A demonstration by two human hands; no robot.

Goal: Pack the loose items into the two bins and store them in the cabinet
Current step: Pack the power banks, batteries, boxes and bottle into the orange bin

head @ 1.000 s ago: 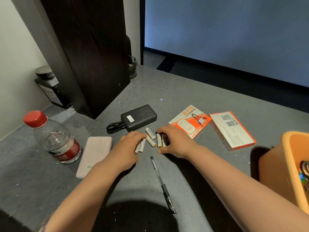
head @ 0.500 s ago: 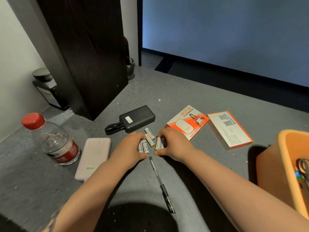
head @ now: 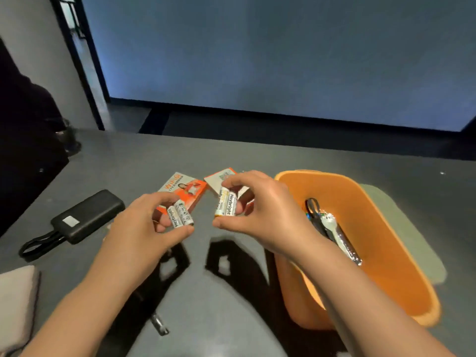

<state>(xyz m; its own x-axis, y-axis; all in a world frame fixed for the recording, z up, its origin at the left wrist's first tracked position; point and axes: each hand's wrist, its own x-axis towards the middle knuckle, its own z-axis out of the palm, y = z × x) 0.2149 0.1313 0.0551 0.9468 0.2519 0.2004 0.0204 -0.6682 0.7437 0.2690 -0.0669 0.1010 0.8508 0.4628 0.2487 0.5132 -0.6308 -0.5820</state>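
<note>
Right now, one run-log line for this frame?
phase: packing batteries | left hand: holds two batteries | right hand: holds batteries | orange bin: at right, holds scissors | black power bank: on table

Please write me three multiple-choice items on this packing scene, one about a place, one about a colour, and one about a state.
1. Where does the black power bank lie?
A. inside the bin
B. on the table, to the left of the left hand
C. on top of the two boxes

2. What colour is the bin?
A. orange
B. blue
C. white

3. What is the right hand doing?
A. resting flat on the table
B. pinching batteries above the table
C. gripping the pen

Answers:
1 B: the power bank rests on the grey surface beyond the left wrist.
2 A: its walls and rim are orange.
3 B: thumb and fingers hold the batteries, and the hand's shadow falls on the table below.
</note>
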